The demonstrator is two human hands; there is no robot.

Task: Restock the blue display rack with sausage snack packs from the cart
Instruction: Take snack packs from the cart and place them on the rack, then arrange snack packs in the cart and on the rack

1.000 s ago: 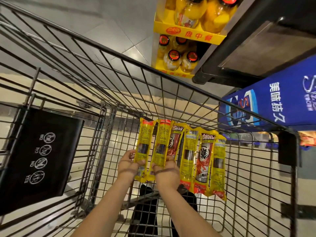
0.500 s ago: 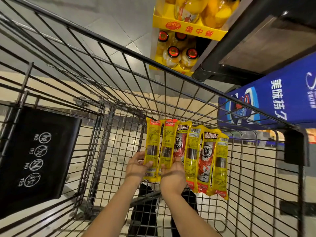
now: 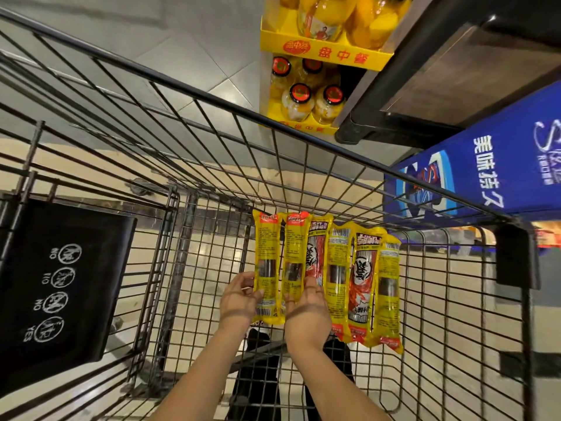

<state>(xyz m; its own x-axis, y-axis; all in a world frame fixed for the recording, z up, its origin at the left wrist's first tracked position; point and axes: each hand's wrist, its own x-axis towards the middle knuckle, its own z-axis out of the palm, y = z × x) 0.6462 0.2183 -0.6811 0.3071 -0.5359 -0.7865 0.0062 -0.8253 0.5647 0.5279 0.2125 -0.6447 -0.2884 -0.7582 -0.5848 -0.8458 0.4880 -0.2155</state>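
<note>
Several yellow and red sausage snack packs (image 3: 337,278) are fanned out side by side above the wire cart (image 3: 303,165). My left hand (image 3: 238,296) holds the leftmost packs by their lower part, fingers curled on the edge. My right hand (image 3: 306,308) grips the packs in the middle of the fan from below. The packs on the right hang out past my right hand. The blue display rack (image 3: 491,165) stands at the right, beyond the cart's rim.
A black fold-down seat panel (image 3: 60,284) with white symbols hangs at the cart's left. A yellow stand of orange-filled jars (image 3: 306,95) sits ahead on the grey tiled floor. A dark shelf unit (image 3: 455,71) rises at the upper right.
Both hands and the fan of packs have shifted to the right and slightly down in view, nearer the cart's right side and the blue rack.
</note>
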